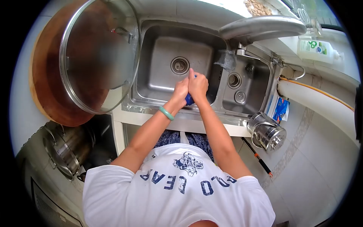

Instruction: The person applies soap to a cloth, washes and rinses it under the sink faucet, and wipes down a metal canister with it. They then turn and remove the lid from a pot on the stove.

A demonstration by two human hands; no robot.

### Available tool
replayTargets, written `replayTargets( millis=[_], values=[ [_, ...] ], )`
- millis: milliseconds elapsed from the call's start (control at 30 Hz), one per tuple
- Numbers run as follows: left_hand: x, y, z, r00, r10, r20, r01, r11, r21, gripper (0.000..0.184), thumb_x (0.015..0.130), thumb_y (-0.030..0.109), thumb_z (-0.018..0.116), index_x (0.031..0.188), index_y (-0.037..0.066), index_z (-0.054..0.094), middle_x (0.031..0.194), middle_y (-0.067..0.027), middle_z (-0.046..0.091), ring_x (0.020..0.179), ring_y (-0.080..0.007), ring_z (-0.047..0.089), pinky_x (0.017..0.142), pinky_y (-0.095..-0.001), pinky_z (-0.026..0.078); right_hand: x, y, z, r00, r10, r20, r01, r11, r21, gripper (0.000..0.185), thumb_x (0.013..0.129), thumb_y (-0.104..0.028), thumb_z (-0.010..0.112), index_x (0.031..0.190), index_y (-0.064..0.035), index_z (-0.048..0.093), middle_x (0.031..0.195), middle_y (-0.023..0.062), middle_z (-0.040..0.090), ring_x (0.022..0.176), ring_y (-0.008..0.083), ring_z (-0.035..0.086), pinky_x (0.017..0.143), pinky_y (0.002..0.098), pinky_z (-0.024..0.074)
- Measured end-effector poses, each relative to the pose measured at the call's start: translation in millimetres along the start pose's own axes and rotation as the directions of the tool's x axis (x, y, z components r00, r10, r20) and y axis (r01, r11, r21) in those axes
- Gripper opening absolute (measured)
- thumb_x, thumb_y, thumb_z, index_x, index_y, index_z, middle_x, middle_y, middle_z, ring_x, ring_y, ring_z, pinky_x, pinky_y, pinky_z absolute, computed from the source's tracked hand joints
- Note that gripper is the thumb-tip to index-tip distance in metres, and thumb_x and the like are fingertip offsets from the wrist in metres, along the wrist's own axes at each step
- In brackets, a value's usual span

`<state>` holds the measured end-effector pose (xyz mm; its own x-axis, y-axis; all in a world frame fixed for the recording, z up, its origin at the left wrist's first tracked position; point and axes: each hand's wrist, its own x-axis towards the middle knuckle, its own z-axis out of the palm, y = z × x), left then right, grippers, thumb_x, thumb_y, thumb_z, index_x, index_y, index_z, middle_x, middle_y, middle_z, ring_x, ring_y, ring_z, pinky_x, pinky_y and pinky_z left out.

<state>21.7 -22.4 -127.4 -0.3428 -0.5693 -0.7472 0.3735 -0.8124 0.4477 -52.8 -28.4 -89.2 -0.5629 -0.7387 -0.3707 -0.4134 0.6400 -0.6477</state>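
Observation:
Over the front part of the large steel sink basin (162, 53), my two hands are pressed together around a blue item (189, 100), perhaps a cloth. Its lower end shows below my fingers; the rest is hidden. My left hand (181, 90), with a green bangle on the wrist, has its fingers closed against the blue item. Touching it, my right hand (198, 87) is closed too, thumb pointing up. A round drain (180, 66) lies just beyond my hands. The curved faucet (261, 29) reaches in from the right, above the divider, with something grey and translucent (226, 59) under its end.
A glass lid (102, 56) stands over a round wooden board (47, 72) at left, with a steel pot (62, 147) below. On the right are a smaller basin (245, 77), a white bottle (319, 51), a steel canister (266, 132) and a black-orange handle (261, 162).

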Motion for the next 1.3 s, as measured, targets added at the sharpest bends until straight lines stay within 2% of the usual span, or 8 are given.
replayTargets(
  millis=[133,200,333,533,633,833,967,1300],
  values=[
    [8.9,26.2,-16.5,0.984,-0.161,0.082,0.163,0.986,-0.025,0.038,0.09,0.038,0.046,0.094,0.002,0.055,0.083,-0.0068,0.06,0.072,-0.0149,0.062,0.062,-0.0284,0.053,7.3,46.6,22.5,0.987,-0.08,0.143,0.038,0.961,0.272,0.049,0.087,-0.046,0.046,0.074,-0.0019,0.062,0.068,0.0193,0.061,0.066,0.0323,0.06,0.06,0.0386,0.0439],
    [8.1,40.7,-29.4,0.936,-0.26,0.235,0.247,0.965,0.085,0.043,0.084,0.04,0.056,0.099,0.0,0.054,0.081,-0.0063,0.062,0.075,-0.0148,0.062,0.067,-0.0274,0.053,13.0,57.4,-0.3,0.769,0.068,0.636,-0.556,0.564,0.611,0.046,0.09,-0.043,0.045,0.087,-0.0001,0.059,0.079,0.0054,0.062,0.074,0.016,0.061,0.062,0.0274,0.046],
    [-7.5,61.2,-38.5,0.867,-0.343,0.36,0.011,0.737,0.676,0.04,0.076,0.029,0.068,0.101,0.0,0.057,0.086,-0.003,0.061,0.082,-0.0118,0.057,0.079,-0.0263,0.044,23.6,59.0,-46.7,0.632,-0.097,0.769,-0.74,0.216,0.636,0.029,0.088,-0.024,0.054,0.1,0.002,0.055,0.092,0.0103,0.062,0.083,0.0188,0.062,0.078,0.0319,0.0507],
    [1.3,59.4,-52.5,0.868,-0.343,0.358,-0.11,0.571,0.814,0.036,0.079,0.028,0.063,0.102,0.0,0.06,0.095,-0.0019,0.06,0.086,-0.0102,0.053,0.084,-0.0247,0.039,33.6,80.3,-57.0,0.74,-0.082,0.667,-0.547,0.502,0.669,0.016,0.086,-0.011,0.057,0.095,0.0006,0.056,0.086,0.0065,0.061,0.078,0.013,0.059,0.07,0.0267,0.0495],
    [-11.0,58.3,-27.5,0.934,-0.107,0.341,-0.075,0.873,0.481,0.043,0.089,0.038,0.048,0.108,0.0,0.056,0.096,-0.0055,0.061,0.09,-0.0132,0.057,0.079,-0.026,0.045,26.5,89.6,-24.4,0.932,-0.018,0.363,-0.242,0.715,0.656,0.017,0.084,-0.018,0.059,0.088,-0.0009,0.058,0.077,0.0046,0.06,0.067,0.0122,0.055,0.06,0.0272,0.0452],
    [11.1,15.2,-22.8,0.981,-0.184,0.057,0.183,0.983,0.017,0.049,0.088,0.051,0.041,0.088,0.004,0.056,0.082,-0.0073,0.06,0.07,-0.0165,0.059,0.065,-0.0317,0.049,-46.7,8.8,3.2,0.851,-0.524,-0.008,0.523,0.85,-0.055,0.037,0.075,-0.033,0.063,0.053,-0.0049,0.057,0.053,0.0189,0.053,0.051,0.0369,0.055,0.05,0.039,0.0452],
    [-4.6,0.1,8.3,0.982,-0.164,-0.093,0.168,0.985,0.033,0.031,0.091,0.03,0.041,0.093,0.002,0.053,0.085,-0.0077,0.058,0.07,-0.0188,0.06,0.062,-0.0348,0.05,14.8,10.3,-5.5,0.999,-0.049,0.005,0.049,0.995,-0.088,0.041,0.081,-0.037,0.054,0.062,-0.0015,0.062,0.058,0.0217,0.055,0.057,0.0393,0.057,0.054,0.0429,0.0457],
    [23.5,14.9,-8.7,0.956,-0.284,0.071,0.271,0.95,0.153,0.032,0.093,0.03,0.041,0.103,0.003,0.053,0.088,-0.0092,0.061,0.077,-0.0201,0.062,0.071,-0.0357,0.052,28.2,53.2,-20.9,0.934,-0.355,-0.035,0.336,0.908,-0.249,0.028,0.081,-0.027,0.058,0.073,-0.0007,0.062,0.074,0.0215,0.059,0.074,0.0395,0.056,0.067,0.0439,0.0439]
  ],
)
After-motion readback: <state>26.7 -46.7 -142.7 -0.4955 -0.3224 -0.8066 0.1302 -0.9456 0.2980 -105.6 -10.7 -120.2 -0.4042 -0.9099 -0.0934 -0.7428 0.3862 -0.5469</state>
